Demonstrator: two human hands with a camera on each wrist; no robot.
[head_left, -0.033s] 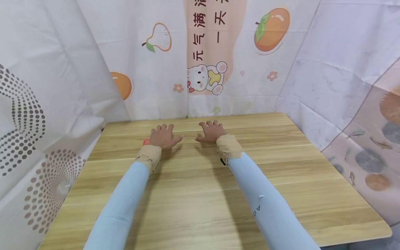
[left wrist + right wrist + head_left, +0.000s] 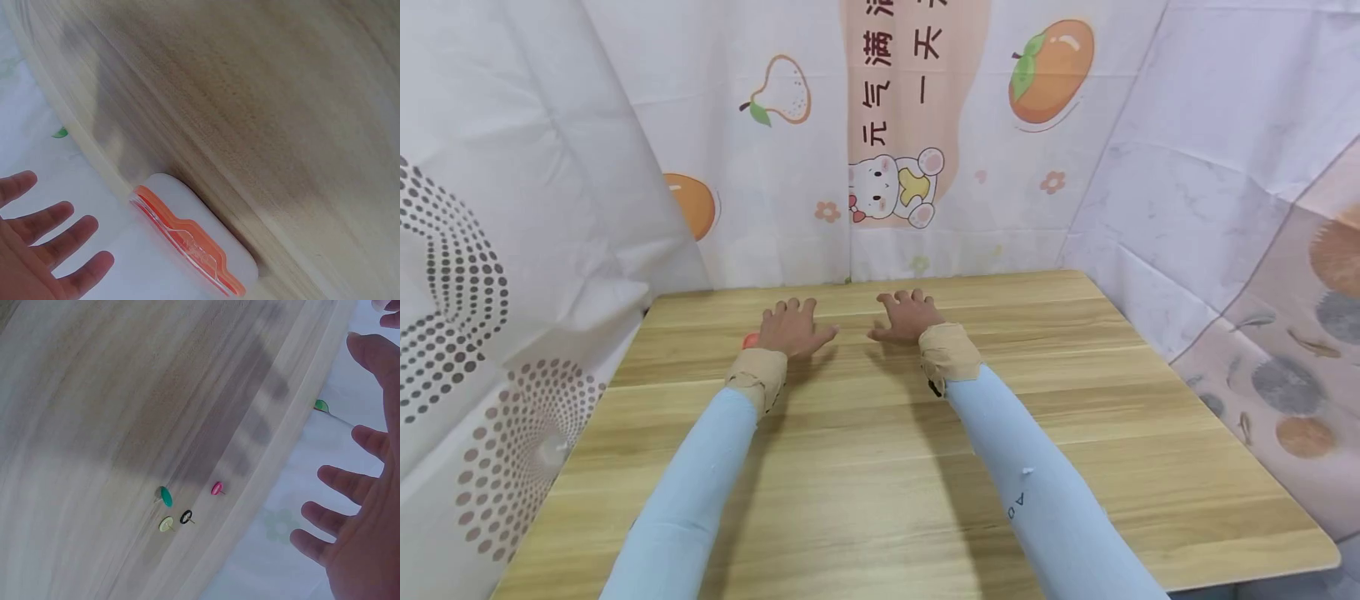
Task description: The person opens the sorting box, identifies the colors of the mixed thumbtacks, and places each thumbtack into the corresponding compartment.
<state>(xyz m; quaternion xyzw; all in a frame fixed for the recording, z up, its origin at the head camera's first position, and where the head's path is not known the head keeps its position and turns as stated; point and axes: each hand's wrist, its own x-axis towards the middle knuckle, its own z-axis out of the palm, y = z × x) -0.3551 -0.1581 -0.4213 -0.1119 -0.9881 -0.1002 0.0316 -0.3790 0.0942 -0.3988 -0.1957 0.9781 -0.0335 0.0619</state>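
Note:
My left hand (image 2: pixel 790 328) hovers over the back left of the table with its fingers spread and nothing in them. Beside it lies a small white case with an orange-red, partly clear layered side (image 2: pixel 197 240); the head view shows just a red corner (image 2: pixel 750 340) of it, the rest behind the hand. My right hand (image 2: pixel 908 317) is held out over the back middle, fingers apart and holding nothing. Several thumbtacks lie below it in the right wrist view: a green one (image 2: pixel 165 497), a pink one (image 2: pixel 217 488), a black one (image 2: pixel 186 517) and a pale yellow one (image 2: pixel 165 524).
The wood-grain table (image 2: pixel 865 492) ends at a printed white curtain (image 2: pixel 760 225) along the back. More cloth hangs at the left (image 2: pixel 550 250) and right (image 2: pixel 1210 208). Both forearms, in light blue sleeves (image 2: pixel 700 492) with tan wrist wraps (image 2: pixel 951 352), reach across the table.

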